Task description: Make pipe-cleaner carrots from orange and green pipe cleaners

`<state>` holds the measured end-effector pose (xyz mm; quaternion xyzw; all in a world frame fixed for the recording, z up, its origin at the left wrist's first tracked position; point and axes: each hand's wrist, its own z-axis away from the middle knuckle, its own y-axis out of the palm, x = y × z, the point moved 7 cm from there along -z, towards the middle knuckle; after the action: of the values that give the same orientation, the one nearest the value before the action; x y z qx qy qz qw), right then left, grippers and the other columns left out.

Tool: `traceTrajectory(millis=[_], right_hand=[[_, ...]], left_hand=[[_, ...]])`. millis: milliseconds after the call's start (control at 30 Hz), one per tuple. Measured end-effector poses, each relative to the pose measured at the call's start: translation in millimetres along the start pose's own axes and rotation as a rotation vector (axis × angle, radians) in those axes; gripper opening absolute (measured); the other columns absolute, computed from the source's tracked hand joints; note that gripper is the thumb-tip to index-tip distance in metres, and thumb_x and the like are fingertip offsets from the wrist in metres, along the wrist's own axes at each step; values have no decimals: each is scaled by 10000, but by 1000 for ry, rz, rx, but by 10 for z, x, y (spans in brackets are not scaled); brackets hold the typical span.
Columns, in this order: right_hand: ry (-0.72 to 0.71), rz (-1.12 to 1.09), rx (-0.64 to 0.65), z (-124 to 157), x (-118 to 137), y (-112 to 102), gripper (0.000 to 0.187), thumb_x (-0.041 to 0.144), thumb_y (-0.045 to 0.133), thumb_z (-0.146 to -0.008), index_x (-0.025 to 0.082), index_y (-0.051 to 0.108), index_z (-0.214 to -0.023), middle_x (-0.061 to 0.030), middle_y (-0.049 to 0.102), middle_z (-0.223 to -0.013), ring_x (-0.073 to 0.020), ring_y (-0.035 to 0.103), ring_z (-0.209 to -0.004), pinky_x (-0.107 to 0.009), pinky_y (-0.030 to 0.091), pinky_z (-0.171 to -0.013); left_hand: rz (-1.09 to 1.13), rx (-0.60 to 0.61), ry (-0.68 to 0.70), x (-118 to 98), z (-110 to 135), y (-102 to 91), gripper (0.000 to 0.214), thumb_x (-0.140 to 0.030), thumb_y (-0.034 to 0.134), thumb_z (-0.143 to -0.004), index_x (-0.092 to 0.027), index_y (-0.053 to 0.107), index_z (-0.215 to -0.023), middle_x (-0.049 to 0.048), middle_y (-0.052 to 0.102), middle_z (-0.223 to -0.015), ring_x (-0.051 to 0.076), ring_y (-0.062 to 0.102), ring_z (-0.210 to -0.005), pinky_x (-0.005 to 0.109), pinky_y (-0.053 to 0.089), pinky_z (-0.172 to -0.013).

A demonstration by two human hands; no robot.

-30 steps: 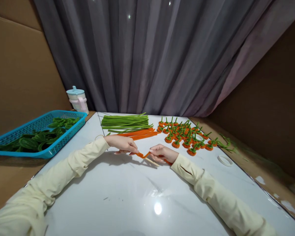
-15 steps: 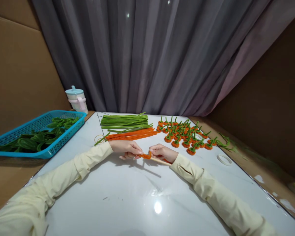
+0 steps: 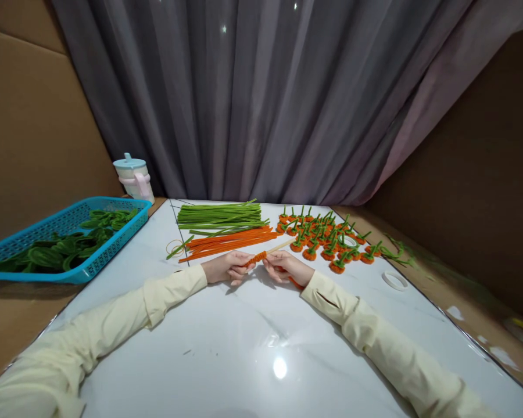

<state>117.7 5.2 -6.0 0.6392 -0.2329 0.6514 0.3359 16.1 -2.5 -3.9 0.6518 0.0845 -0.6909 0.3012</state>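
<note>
My left hand point(image 3: 232, 267) is closed around one end of a thin wooden stick point(image 3: 282, 245), with an orange pipe cleaner point(image 3: 260, 256) coiled on it just past the fingertips. The stick's bare end points up and to the right. Close by, my right hand point(image 3: 285, 268) pinches the loose part of the orange pipe cleaner, whose tail shows below the palm near the wrist. Behind the hands lie straight orange pipe cleaners point(image 3: 230, 241) and a bundle of green pipe cleaners point(image 3: 220, 215). Several small orange pumpkin-like pieces with green stems point(image 3: 311, 251) stand to the right.
A blue basket point(image 3: 117, 239) with green leaf-like loops point(image 3: 54, 253) sits on the left, near a lidded cup point(image 3: 133, 179). One white tape roll point(image 3: 394, 281) lies at the right, another point(image 3: 347, 241) among the orange pieces. A grey curtain point(image 3: 244, 104) hangs behind the table.
The stick has swung from pointing down-right to up-right. More orange coil shows past my left fingertips, and my right hand has shifted slightly, drawing the pipe cleaner below the stick.
</note>
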Motion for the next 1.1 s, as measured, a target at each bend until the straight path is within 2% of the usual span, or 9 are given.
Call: traceTrajectory(millis=[200, 400, 633, 833, 1100], right_hand=[[-6, 12, -43, -22, 19, -25, 311, 428, 500, -820, 145, 484, -692, 15, 530, -383, -42, 221, -227, -146, 144, -240], [-12, -3, -70, -48, 1, -61, 296, 420, 532, -784, 147, 485, -679, 8, 540, -382, -45, 228, -223, -148, 164, -234], [-40, -37, -98, -37, 32, -63, 237, 360, 522, -780, 141, 497, -694, 4, 549, -398, -37, 198, -246, -145, 208, -251], [-88, -72, -162, -30, 62, -96, 146, 276, 512, -742, 133, 510, -719, 16, 548, -421, -29, 185, -254, -146, 190, -254], [-129, -110, -213, -32, 62, -139, 75, 199, 507, -670, 146, 501, -723, 40, 528, -448, -27, 196, -259, -155, 153, -259]], left_hand=[[-92, -211, 147, -102, 0, -55, 389, -511, 569, -770, -138, 474, -713, -102, 257, -478, 33, 192, -396, 162, 333, -398], [-293, -436, 260, -154, 2, -190, 376, -495, 561, -763, -124, 530, -717, -76, 371, -464, 50, 309, -395, 172, 306, -389], [-573, -670, 348, -259, 101, -282, 270, -379, 522, -792, -133, 546, -683, -64, 416, -460, 64, 368, -391, 187, 285, -408], [-743, -716, 386, -337, 154, -224, 231, -321, 505, -806, -135, 568, -684, -43, 461, -481, 84, 417, -445, 194, 311, -460], [-835, -738, 424, -361, 191, -192, 197, -291, 491, -824, -140, 574, -729, -33, 500, -526, 84, 430, -470, 187, 325, -484]])
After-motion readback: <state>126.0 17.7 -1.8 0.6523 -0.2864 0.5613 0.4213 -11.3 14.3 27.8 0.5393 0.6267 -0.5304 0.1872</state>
